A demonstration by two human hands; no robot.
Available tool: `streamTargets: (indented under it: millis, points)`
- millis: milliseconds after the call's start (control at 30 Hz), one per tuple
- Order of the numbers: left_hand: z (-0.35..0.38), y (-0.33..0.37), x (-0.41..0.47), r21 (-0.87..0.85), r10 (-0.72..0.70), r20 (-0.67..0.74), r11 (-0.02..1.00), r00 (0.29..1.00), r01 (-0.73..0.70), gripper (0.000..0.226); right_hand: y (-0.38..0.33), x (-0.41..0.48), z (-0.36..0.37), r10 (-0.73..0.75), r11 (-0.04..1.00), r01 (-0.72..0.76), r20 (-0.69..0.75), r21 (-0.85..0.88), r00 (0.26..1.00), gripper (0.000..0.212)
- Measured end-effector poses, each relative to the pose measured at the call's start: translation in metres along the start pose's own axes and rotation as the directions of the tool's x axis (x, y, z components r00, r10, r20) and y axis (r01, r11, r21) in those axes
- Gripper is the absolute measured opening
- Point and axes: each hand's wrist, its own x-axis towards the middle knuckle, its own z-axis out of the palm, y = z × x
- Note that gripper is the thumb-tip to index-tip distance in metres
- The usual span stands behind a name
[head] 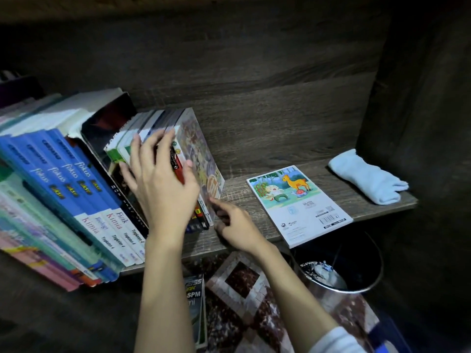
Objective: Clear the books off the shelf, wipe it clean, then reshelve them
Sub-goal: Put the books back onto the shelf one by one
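From the head camera, the left hand [160, 182] reached forward from a bare forearm. It lay back-up across a leaning row of small paperbacks [193, 151], fingers straight and splayed over their spines and top edges. The thumb lay against the outermost cover. Its grip was wide, pressing rather than clasping. The right hand [234, 225] came in lower, its index finger stretched to the bottom corner of that outermost book and the other fingers loosely curled. It was a narrow grip that held nothing.

The shelf [244, 192] was dark board with a coarse wood grain. Left of the paperbacks stood tall glossy textbooks [63, 179] with blue and white spines, tilted the same way and touching the small row. A thin picture book [298, 205] lay flat, back cover up, well to the right of both hands, its near corner overhanging the shelf edge. A folded pale-blue cloth [367, 179] rested at the shelf's right end. Below stood a round metal bin [356, 286], and a workbook [196, 301] lay on a patterned mat [244, 278].
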Motion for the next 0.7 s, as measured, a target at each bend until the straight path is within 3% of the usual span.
streamTargets:
  millis: [233,433,500,567,700]
  points:
    - [0.008,0.019,-0.015,-0.105,0.048,-0.058,0.993,0.997,-0.054,0.050,0.000,-0.011,-0.035,0.091,0.991,-0.071,-0.179,0.117,0.980,0.048]
    - [0.027,0.048,-0.041,-0.145,-0.053,-0.031,0.988,0.998,0.048,0.027,0.012,-0.037,-0.090,0.193,0.960,-0.266,-0.473,-0.091,0.859,0.034]
    - [0.034,0.052,-0.049,-0.123,-0.094,0.111,0.987,0.989,0.108,0.024,0.020,-0.045,-0.102,0.221,0.902,-0.375,-0.520,-0.212,0.825,0.036]
    - [0.044,0.054,-0.056,-0.082,-0.157,0.336,0.977,0.929,0.195,0.023,0.029,-0.052,-0.110,0.255,0.813,-0.478,-0.535,-0.332,0.805,0.043]
    - [0.058,0.058,-0.076,0.007,-0.254,0.681,0.940,0.686,0.341,0.028,0.038,-0.064,-0.119,0.446,0.670,-0.635,-0.476,-0.384,0.758,0.057]
